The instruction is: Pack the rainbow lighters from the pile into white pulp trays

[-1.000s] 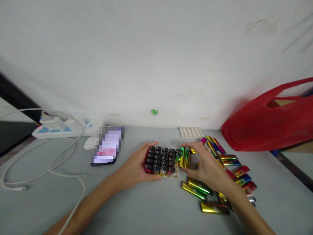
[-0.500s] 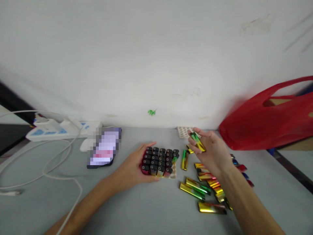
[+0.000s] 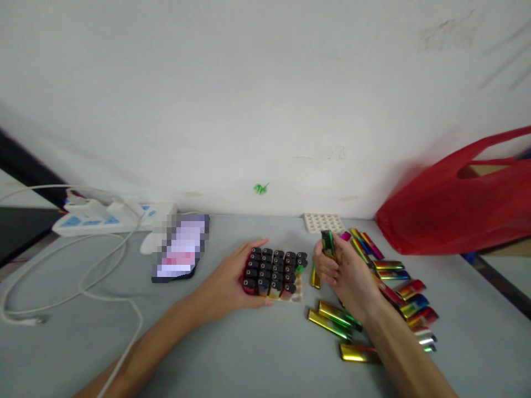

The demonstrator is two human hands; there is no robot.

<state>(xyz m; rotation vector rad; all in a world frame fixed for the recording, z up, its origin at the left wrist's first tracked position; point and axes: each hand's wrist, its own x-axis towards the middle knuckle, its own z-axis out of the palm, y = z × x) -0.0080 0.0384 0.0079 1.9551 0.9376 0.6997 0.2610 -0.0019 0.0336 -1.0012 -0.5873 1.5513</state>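
My left hand is wrapped round the left side of a pale tray with holes. Several black-topped lighters stand upright in it in rows, with bare holes at its near right corner. Just right of the tray, my right hand is closed on a green and gold lighter, black end up. A gold lighter lies on the table, partly hidden behind that hand. Closer to me lie green and gold lighters and another gold one, partly under my right forearm.
More metallic lighters lie scattered right of my forearm. A second holed tray rests against the wall. A red bag stands at the right. At the left are a phone, a power strip and loose white cable.
My right hand has moved down a little and its fingers have curled in, turning the lighter more upright with its black end up. My left hand keeps its hold on the tray.
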